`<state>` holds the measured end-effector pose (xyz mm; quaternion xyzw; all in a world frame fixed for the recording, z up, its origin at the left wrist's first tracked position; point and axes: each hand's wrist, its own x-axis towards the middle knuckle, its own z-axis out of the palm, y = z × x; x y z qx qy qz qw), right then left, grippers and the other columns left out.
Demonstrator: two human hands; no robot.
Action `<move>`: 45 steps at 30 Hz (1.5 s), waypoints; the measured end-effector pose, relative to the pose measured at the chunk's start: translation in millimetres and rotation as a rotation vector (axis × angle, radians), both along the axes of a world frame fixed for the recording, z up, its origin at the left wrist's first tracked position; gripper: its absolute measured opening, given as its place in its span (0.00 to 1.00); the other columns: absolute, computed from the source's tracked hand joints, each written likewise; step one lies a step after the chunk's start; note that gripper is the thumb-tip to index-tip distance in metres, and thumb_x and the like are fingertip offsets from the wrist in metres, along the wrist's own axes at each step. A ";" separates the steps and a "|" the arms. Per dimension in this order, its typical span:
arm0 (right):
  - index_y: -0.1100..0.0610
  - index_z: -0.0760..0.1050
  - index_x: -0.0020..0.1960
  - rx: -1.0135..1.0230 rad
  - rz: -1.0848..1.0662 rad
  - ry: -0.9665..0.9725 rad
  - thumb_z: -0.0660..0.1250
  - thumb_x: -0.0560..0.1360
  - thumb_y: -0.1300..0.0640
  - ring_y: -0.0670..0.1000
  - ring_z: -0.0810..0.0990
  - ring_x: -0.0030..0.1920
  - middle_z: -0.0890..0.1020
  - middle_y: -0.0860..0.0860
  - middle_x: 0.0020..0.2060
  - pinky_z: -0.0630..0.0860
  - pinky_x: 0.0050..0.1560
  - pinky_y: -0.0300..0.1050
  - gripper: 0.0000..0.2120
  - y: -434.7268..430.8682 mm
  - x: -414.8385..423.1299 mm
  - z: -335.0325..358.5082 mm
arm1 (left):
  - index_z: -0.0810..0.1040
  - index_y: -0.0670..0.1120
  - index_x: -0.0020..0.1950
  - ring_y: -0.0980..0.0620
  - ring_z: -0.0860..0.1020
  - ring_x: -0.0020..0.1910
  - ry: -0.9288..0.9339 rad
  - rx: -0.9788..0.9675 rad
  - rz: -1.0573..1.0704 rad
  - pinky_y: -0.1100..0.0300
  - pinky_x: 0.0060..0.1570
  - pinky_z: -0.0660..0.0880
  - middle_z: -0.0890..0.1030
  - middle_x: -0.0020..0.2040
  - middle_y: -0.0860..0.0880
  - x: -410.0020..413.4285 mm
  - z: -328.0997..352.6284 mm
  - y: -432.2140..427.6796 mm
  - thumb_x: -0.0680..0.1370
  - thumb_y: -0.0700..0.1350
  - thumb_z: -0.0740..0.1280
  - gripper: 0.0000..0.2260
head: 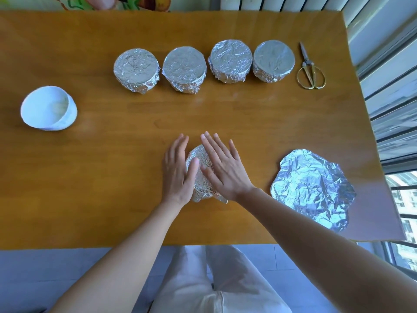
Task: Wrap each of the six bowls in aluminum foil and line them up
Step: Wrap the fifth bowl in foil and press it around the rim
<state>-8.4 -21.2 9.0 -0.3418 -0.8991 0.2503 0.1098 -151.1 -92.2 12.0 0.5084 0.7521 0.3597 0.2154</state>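
Our flat, straight-fingered left hand point(178, 171) and right hand point(224, 169) press the crinkly silver foil-wrapped bowl point(200, 177), stretched near-to-far by the tabletop's point(90, 181) near edge; crumpled foil sheet point(313, 188) just right.

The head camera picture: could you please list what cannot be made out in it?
1. Head view: the foil-covered bowl is mostly covered by the left hand and right hand, so how well its foil is tucked is unclear.
2. Head view: in the row of wrapped bowls, foil hides the bowls themselves.
3. Head view: the colourful objects at the top edge are cut off by the frame.
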 end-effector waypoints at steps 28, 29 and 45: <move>0.59 0.79 0.57 -0.857 -0.526 0.522 0.75 0.72 0.63 0.53 0.85 0.49 0.84 0.56 0.52 0.80 0.55 0.47 0.15 -11.0 78.1 -24.3 | 0.57 0.59 0.79 0.39 0.57 0.77 0.769 -0.280 -0.396 0.36 0.65 0.58 0.59 0.79 0.49 40.8 -9.3 22.1 0.69 0.69 0.60 0.39; 0.59 0.80 0.55 -0.838 -0.539 0.508 0.75 0.71 0.64 0.51 0.85 0.47 0.85 0.56 0.49 0.80 0.54 0.45 0.13 -11.7 77.2 -24.6 | 0.57 0.59 0.79 0.40 0.57 0.77 0.771 -0.282 -0.396 0.36 0.65 0.58 0.59 0.79 0.49 40.6 -9.2 22.1 0.69 0.69 0.60 0.39; 0.57 0.79 0.46 -1.180 -0.564 0.508 0.74 0.73 0.63 0.46 0.80 0.34 0.83 0.50 0.32 0.73 0.33 0.36 0.06 17.9 76.7 -25.5 | 0.57 0.59 0.79 0.40 0.58 0.76 0.762 -0.274 -0.387 0.37 0.65 0.57 0.60 0.79 0.49 40.6 -9.5 21.7 0.70 0.68 0.60 0.38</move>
